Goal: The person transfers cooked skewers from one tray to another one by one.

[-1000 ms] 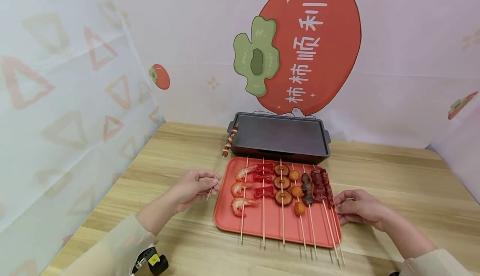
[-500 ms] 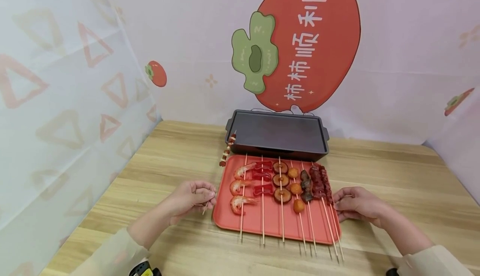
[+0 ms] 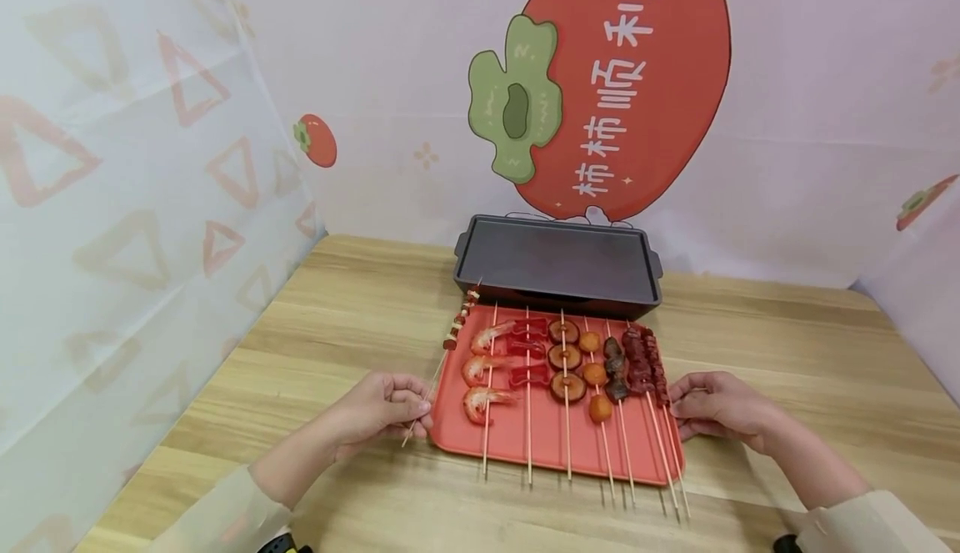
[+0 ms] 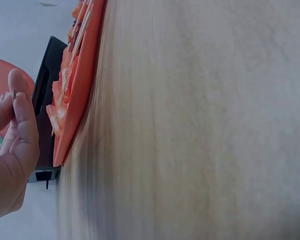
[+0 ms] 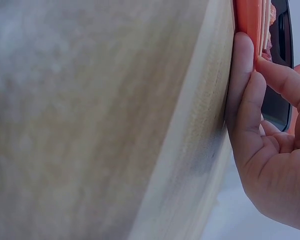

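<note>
My left hand (image 3: pixel 382 409) pinches the bare stick of a thin skewer (image 3: pixel 461 319) threaded with dark red and white pieces. Tilted, the skewer lies along the left edge of the red tray (image 3: pixel 456 428), its tip near the griddle's front. From the left wrist view, thumb and index finger of the left hand (image 4: pixel 17 145) meet at their tips. The right hand (image 3: pixel 720 409) holds the tray's right rim. In the right wrist view, that hand's thumb (image 5: pixel 285 82) is on the rim's upper side and the fingers are against its outside; whether they reach underneath is hard to tell.
Side by side in the tray lie skewers of shrimp (image 3: pixel 486 405), red pieces (image 3: pixel 528 376), mushroom slices (image 3: pixel 567 386), orange balls (image 3: pixel 600 408), dark chunks (image 3: pixel 617 388) and red meat (image 3: pixel 637 365). A black griddle (image 3: pixel 558 257) stands directly behind. Wooden tabletop (image 3: pixel 300 332) surrounds them.
The held skewer has come back toward the person and now leans over the tray's left edge, its tip lower than before. The right hand stays at the tray's right rim.
</note>
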The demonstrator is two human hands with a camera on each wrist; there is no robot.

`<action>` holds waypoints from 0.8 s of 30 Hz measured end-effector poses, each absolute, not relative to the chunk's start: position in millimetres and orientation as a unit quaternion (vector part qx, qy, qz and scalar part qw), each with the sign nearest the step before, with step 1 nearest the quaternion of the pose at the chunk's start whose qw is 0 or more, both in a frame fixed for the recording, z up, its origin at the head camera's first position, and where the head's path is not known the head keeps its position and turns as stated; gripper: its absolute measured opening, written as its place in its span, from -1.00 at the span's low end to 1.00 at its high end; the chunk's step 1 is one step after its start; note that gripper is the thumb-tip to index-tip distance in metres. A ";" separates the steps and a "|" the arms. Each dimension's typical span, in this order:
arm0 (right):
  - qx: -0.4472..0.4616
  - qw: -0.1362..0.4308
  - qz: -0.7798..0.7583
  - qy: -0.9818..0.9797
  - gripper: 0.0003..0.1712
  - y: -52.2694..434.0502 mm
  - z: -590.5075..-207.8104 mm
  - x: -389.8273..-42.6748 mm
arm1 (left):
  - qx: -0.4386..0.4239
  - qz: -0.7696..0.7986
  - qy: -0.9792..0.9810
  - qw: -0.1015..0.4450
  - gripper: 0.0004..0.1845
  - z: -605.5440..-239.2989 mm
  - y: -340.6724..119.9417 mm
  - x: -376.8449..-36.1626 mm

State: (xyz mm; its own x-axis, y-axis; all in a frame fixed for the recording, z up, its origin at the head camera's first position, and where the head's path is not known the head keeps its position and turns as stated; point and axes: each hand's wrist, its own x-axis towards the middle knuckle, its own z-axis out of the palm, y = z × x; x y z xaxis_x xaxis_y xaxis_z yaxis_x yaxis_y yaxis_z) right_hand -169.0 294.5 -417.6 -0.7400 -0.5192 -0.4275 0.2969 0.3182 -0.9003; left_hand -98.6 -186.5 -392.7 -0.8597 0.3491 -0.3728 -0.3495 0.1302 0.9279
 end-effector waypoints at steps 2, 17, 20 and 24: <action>-0.076 0.353 -0.580 0.730 -0.76 294.3 -416.4 -169.5 | 0.000 0.654 0.707 0.268 -0.69 -393.3 -187.8 -96.9; -0.084 0.357 -0.582 0.726 -0.77 295.6 -416.5 -171.0 | 0.002 0.668 0.685 0.292 -0.78 -398.4 -193.8 -84.4; -0.082 0.358 -0.583 0.725 -0.77 296.0 -417.4 -171.0 | 0.000 0.665 0.686 0.295 -0.78 -399.7 -193.3 -84.7; -0.083 0.359 -0.585 0.723 -0.79 296.3 -417.8 -170.7 | -0.002 0.660 0.689 0.298 -0.78 -402.6 -192.3 -86.4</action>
State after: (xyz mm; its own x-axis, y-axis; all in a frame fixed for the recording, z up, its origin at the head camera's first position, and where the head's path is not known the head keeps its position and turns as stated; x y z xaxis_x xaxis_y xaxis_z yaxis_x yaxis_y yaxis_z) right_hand -170.7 296.3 -417.8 -0.7280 -0.5405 -0.4218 0.2997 0.3025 -0.9048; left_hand -86.4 -192.3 -402.6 -0.8227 0.3904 -0.4133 -0.3962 0.1277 0.9093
